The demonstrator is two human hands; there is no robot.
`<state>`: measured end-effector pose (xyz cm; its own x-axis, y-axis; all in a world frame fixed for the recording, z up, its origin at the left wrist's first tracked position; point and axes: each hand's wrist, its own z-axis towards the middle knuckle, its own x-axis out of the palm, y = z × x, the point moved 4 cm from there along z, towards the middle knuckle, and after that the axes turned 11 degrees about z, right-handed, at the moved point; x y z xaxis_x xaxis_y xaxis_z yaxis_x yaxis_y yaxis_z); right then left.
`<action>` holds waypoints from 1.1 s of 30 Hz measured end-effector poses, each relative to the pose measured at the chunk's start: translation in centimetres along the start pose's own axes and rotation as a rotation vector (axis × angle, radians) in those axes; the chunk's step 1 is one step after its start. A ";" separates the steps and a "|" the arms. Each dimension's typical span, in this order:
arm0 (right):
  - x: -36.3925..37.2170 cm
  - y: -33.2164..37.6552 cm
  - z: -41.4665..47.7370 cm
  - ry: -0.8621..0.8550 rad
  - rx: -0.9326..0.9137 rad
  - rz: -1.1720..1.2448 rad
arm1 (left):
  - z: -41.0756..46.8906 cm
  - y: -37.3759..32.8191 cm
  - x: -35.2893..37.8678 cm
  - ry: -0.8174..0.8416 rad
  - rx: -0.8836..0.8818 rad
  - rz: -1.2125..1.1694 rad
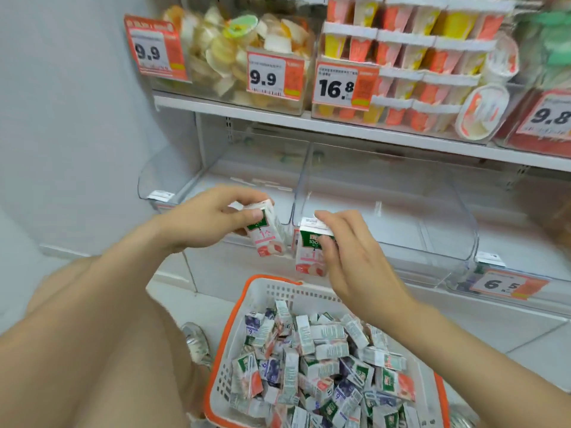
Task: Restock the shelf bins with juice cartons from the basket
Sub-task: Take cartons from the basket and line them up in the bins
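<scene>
1. Grip status: left hand (pixel 210 217), frame centre, has its fingers curled round a tilted white-and-green juice carton with pink fruit print (pixel 268 239).
2. Right hand (pixel 349 257) pinches the top of a second, upright carton of the same print (pixel 309 251).
3. Both cartons are in front of the clear plastic shelf bins (pixel 386 193).
4. White slotted basket with orange rim (pixel 244 350), bottom centre, holds heaped mixed cartons (pixel 324 350).

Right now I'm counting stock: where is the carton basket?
Head view, lower centre: the orange-rimmed basket sits on the floor below the clear bins, under the right hand.
</scene>
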<state>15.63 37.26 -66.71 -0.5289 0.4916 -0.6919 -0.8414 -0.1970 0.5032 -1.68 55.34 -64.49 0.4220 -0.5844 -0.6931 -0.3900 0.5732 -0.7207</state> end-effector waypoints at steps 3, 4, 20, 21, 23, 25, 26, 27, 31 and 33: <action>1.5 1.4 3.7 -0.088 0.011 0.081 | 0.2 1.2 -3.2 -0.163 -0.004 0.040; 2.2 1.7 5.0 -0.099 0.017 0.096 | 0.7 1.9 -4.2 -0.220 0.006 0.113; 17.6 -1.5 19.3 0.334 0.386 0.191 | 4.9 15.1 -8.7 0.157 -0.340 0.921; 18.3 -1.4 19.5 0.359 0.407 0.228 | 4.9 15.3 -8.7 0.163 -0.356 0.927; 19.7 -1.5 19.8 0.391 0.453 0.297 | 4.9 15.3 -8.7 0.168 -0.371 0.909; 20.6 -1.7 19.8 0.436 0.502 0.340 | 4.6 14.8 -8.5 0.165 -0.371 0.882; 20.8 -1.8 19.8 0.464 0.519 0.347 | 4.5 14.4 -8.4 0.156 -0.369 0.869; 20.7 -1.8 19.8 0.499 0.517 0.338 | 4.4 14.0 -8.4 0.136 -0.362 0.855; 19.1 -1.1 19.5 0.565 0.398 0.155 | 4.0 12.0 -7.8 -0.028 -0.304 0.854; 17.0 0.2 18.7 0.452 0.269 0.094 | 3.6 10.0 -6.7 -0.165 -0.225 0.893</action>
<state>8.52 61.45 -68.73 -0.6457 0.0561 -0.7615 -0.7613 0.0308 0.6477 -5.48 67.09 -67.03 -0.0064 0.1176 -0.9930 -0.7679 0.6356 0.0803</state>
